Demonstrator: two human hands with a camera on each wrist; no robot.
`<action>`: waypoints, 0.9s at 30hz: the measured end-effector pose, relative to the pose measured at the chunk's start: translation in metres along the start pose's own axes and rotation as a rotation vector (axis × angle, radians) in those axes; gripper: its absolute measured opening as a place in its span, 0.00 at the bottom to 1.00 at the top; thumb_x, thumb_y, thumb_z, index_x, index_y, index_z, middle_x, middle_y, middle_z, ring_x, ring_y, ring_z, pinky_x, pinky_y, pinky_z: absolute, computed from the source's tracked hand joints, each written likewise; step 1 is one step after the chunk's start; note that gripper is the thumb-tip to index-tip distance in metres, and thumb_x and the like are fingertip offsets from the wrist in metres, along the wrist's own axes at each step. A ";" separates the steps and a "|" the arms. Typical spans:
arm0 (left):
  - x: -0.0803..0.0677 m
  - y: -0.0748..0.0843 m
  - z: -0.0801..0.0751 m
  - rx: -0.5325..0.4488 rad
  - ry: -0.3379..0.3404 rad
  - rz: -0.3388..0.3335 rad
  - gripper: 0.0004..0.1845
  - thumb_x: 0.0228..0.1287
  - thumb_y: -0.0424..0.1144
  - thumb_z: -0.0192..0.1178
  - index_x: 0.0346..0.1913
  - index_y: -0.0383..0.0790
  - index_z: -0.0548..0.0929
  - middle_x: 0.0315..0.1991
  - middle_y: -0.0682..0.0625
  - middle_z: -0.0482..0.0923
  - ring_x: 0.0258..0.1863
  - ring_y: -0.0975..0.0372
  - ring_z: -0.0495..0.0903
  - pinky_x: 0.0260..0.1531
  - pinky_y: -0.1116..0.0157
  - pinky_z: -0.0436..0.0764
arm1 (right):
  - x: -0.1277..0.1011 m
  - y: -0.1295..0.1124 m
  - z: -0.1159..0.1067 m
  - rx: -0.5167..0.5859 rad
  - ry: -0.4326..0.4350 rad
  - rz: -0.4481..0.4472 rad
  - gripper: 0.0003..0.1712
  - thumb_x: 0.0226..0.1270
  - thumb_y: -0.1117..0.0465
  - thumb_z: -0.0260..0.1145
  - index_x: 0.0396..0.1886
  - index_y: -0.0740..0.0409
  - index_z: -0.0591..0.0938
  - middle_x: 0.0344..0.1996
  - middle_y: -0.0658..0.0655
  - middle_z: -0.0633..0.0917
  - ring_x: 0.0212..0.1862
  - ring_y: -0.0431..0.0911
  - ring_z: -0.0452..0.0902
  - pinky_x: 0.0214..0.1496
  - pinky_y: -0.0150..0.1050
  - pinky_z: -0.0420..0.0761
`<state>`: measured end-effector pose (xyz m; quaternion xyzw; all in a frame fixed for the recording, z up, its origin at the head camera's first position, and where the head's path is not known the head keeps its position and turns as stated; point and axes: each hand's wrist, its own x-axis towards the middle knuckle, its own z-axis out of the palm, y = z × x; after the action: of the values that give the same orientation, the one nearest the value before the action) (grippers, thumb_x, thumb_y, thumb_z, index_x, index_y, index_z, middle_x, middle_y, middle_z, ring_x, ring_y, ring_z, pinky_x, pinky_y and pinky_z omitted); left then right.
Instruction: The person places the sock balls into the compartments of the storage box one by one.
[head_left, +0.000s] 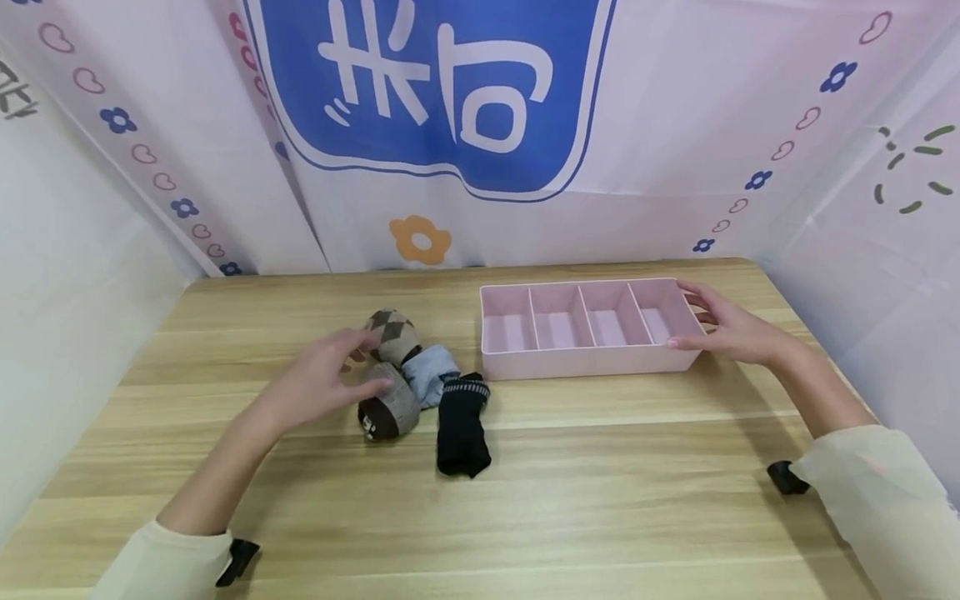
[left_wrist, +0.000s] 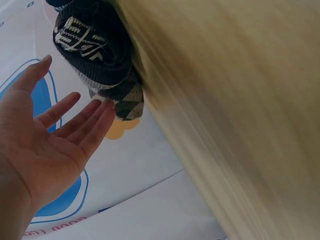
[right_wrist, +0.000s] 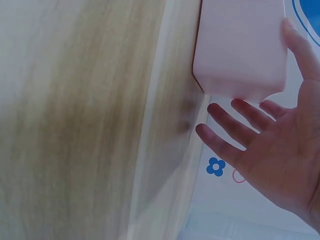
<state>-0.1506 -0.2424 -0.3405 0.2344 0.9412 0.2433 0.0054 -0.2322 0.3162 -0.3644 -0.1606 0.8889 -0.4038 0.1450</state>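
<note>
My left hand (head_left: 318, 379) hovers beside a small pile of rolled socks, its thumb and fingers spread. Nearest to it are a brown argyle sock roll (head_left: 397, 336) and a grey sock roll with a dark end (head_left: 401, 402). A light blue-grey sock roll (head_left: 431, 373) and a black sock roll (head_left: 463, 429) with a striped cuff lie to their right. At the right end of a pink divided organizer box (head_left: 588, 362), my right hand (head_left: 731, 329) touches the wall with thumb in front and fingers extended behind. The right wrist view shows that hand (right_wrist: 280, 155) uncurled.
Box and socks lie on a wood-grain table (head_left: 600, 500). A white printed cloth (head_left: 675, 125) hangs along the table's back edge, and pale sheets enclose both sides. The box's compartments face upward, parted by thin dividers. A black strap end (head_left: 787, 477) sticks out at the right sleeve.
</note>
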 end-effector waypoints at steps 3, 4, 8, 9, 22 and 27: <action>-0.002 -0.002 0.004 -0.009 -0.022 0.015 0.30 0.64 0.50 0.73 0.59 0.30 0.80 0.51 0.40 0.83 0.49 0.49 0.82 0.47 0.49 0.85 | 0.000 0.000 -0.001 -0.002 -0.006 0.008 0.59 0.67 0.60 0.72 0.83 0.63 0.42 0.78 0.78 0.51 0.74 0.78 0.53 0.73 0.72 0.60; -0.002 -0.002 0.005 -0.010 -0.030 0.016 0.31 0.63 0.50 0.74 0.59 0.30 0.80 0.50 0.41 0.83 0.48 0.49 0.82 0.47 0.49 0.85 | 0.000 0.000 -0.001 -0.004 -0.008 0.008 0.59 0.67 0.60 0.72 0.84 0.63 0.42 0.78 0.78 0.51 0.74 0.79 0.53 0.72 0.72 0.60; -0.003 0.000 0.010 0.006 -0.065 -0.007 0.38 0.60 0.55 0.75 0.62 0.29 0.79 0.51 0.41 0.82 0.48 0.51 0.82 0.47 0.50 0.85 | 0.000 0.000 -0.001 -0.006 -0.007 0.002 0.58 0.67 0.61 0.72 0.83 0.63 0.42 0.78 0.78 0.52 0.74 0.79 0.54 0.72 0.72 0.61; -0.003 0.001 0.011 0.014 -0.075 -0.006 0.40 0.59 0.56 0.75 0.63 0.28 0.78 0.52 0.40 0.82 0.49 0.51 0.82 0.47 0.50 0.84 | 0.000 0.000 -0.001 -0.006 -0.007 0.000 0.58 0.67 0.61 0.72 0.83 0.63 0.43 0.78 0.78 0.52 0.73 0.79 0.54 0.72 0.72 0.62; -0.007 0.011 0.014 0.123 -0.102 -0.086 0.53 0.46 0.66 0.79 0.65 0.31 0.73 0.59 0.37 0.80 0.54 0.44 0.82 0.49 0.43 0.82 | -0.001 -0.002 -0.002 -0.014 -0.015 0.001 0.58 0.67 0.60 0.73 0.83 0.63 0.44 0.78 0.77 0.52 0.74 0.78 0.55 0.71 0.72 0.62; -0.010 0.007 0.016 0.082 -0.088 -0.038 0.50 0.48 0.61 0.80 0.64 0.29 0.72 0.58 0.36 0.79 0.56 0.44 0.81 0.53 0.43 0.81 | -0.001 -0.005 -0.002 -0.013 -0.022 0.003 0.57 0.67 0.60 0.72 0.83 0.63 0.44 0.78 0.78 0.52 0.74 0.78 0.55 0.72 0.72 0.61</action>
<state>-0.1366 -0.2338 -0.3526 0.2269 0.9535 0.1940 0.0418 -0.2312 0.3155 -0.3591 -0.1648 0.8900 -0.3961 0.1544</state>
